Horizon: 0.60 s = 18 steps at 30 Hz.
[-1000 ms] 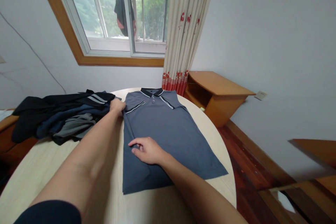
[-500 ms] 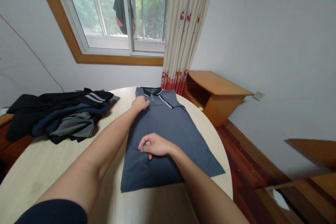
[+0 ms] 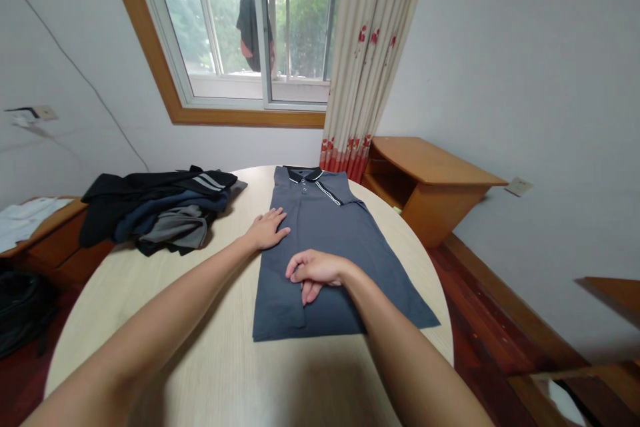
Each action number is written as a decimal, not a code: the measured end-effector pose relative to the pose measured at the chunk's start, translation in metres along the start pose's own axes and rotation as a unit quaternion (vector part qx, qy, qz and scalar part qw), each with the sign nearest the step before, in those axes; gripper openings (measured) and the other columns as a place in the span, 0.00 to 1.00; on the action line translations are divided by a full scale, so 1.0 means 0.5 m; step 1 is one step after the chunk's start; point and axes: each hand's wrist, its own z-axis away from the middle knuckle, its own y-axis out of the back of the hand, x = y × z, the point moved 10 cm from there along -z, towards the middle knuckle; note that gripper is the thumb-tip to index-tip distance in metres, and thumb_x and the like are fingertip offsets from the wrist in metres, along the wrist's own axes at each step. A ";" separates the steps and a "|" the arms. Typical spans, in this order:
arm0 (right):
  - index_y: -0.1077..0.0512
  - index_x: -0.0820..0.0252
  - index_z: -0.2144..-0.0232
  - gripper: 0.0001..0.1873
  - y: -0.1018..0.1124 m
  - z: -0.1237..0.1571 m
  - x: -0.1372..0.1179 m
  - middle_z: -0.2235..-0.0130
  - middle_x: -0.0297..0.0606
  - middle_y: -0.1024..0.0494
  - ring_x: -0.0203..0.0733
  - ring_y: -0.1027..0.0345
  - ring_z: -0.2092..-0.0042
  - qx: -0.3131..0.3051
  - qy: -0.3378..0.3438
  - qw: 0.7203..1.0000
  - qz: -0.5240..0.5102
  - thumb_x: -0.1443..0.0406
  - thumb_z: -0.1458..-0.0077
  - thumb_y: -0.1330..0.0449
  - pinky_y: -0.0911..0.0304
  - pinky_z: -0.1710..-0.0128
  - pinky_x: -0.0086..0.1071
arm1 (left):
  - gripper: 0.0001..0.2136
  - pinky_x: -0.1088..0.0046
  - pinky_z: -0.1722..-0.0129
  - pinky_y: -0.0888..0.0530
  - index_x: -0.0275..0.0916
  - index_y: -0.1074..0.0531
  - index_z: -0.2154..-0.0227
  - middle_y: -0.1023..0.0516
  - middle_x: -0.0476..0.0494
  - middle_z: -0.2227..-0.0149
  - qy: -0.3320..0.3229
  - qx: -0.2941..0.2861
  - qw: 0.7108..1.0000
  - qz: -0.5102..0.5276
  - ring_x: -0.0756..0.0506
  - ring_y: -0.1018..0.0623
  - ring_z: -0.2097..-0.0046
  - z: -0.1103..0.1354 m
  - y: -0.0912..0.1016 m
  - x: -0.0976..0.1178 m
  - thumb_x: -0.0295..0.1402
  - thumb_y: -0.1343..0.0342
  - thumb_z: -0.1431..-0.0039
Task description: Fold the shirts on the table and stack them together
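Note:
A dark grey polo shirt (image 3: 345, 247) lies on the round table, its black collar with white trim facing the window. The shirt's left side is folded inward, and the flap's edge runs down from near the buttons. On that folded strip my left hand (image 3: 269, 229) lies flat, fingers spread, near the shirt's left edge. My right hand (image 3: 319, 270) is over the lower middle by the flap's edge, fingers loosely bent and apart, with nothing visible in them. One short sleeve (image 3: 329, 193) with black-and-white trim angles across the upper right.
A heap of dark clothes (image 3: 165, 207) sits at the left of the pale round table (image 3: 210, 360). Beyond the table's right edge stands a wooden cabinet (image 3: 435, 160). A floral curtain (image 3: 375, 60) hangs beside the window. A black bag (image 3: 23, 310) is at far left.
My left hand has come down the shirt toward me from near the collar and now lies flat. The right hand stays over the lower shirt, its fingers slightly loosened. The view has shifted left.

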 end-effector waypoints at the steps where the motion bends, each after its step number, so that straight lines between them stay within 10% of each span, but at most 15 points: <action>1: 0.32 0.60 0.63 0.06 -0.004 0.000 0.002 0.78 0.29 0.26 0.36 0.25 0.78 -0.010 0.001 1.000 0.010 0.67 0.43 0.39 0.29 0.77 0.25 | 0.30 0.51 0.33 0.47 0.39 0.43 0.33 0.50 0.38 0.28 -0.008 -0.006 1.000 0.005 0.37 0.48 0.29 0.022 -0.005 0.009 0.48 0.57 0.33; 11: 0.30 0.61 0.65 0.06 -0.009 0.005 0.015 0.78 0.28 0.23 0.31 0.26 0.78 -0.034 -0.020 0.993 0.111 0.69 0.46 0.37 0.34 0.78 0.19 | 0.29 0.47 0.32 0.51 0.41 0.45 0.32 0.52 0.37 0.28 -0.077 -0.023 0.996 0.040 0.38 0.53 0.28 0.217 -0.022 0.072 0.49 0.61 0.30; 18: 0.30 0.61 0.64 0.05 0.009 0.007 0.005 0.75 0.32 0.22 0.34 0.27 0.76 0.004 0.005 0.991 0.134 0.72 0.44 0.43 0.34 0.75 0.24 | 0.36 0.42 0.33 0.55 0.45 0.36 0.36 0.49 0.35 0.29 -0.167 -0.087 0.973 0.135 0.33 0.51 0.28 0.287 -0.014 0.086 0.57 0.41 0.43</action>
